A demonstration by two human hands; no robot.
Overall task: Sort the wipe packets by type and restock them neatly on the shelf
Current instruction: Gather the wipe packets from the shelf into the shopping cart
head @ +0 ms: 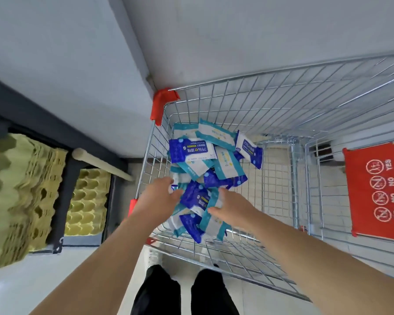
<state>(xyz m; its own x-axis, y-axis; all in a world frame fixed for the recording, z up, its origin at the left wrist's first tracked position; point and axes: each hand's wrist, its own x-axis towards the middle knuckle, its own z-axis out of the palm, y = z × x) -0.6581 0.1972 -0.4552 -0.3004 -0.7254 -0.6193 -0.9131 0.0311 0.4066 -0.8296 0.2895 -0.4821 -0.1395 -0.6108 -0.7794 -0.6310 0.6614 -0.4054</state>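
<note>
The left hand [158,197] was reached into the cart, its fingers bent down onto the heap; whether anything was gripped could not be told. The right hand [233,208] was set opposite it, and the teal edge of a teal-and-white packet [214,225] was pinched between its thumb and forefinger. A dark blue packet [195,197], glossy and slightly crumpled, lay between the two hands and was touched by the left fingertips.

The wipe packets [200,169] were heaped loosely on the cart's floor, from under the hands towards its far left corner. Two kinds could be told apart: flat soft pouches in dark blue with a white panel, and white ones banded in teal. They were mixed, overlapped and tilted at all angles. One large dark blue pouch [190,151] with printed lettering lay face up at the far end of the heap.

The cart [271,123] was made of shiny wire mesh in a square grid, and a red plastic guard [163,103] was fitted on its far left corner. A red flap [378,189] with round white pictograms hung at the right.

To the left, stacks of dimpled pulp egg trays [16,189], yellowish green and rough, were held in a dark shelf [64,192]. Black trouser legs [159,289] were seen below on a pale floor [255,298].
</note>
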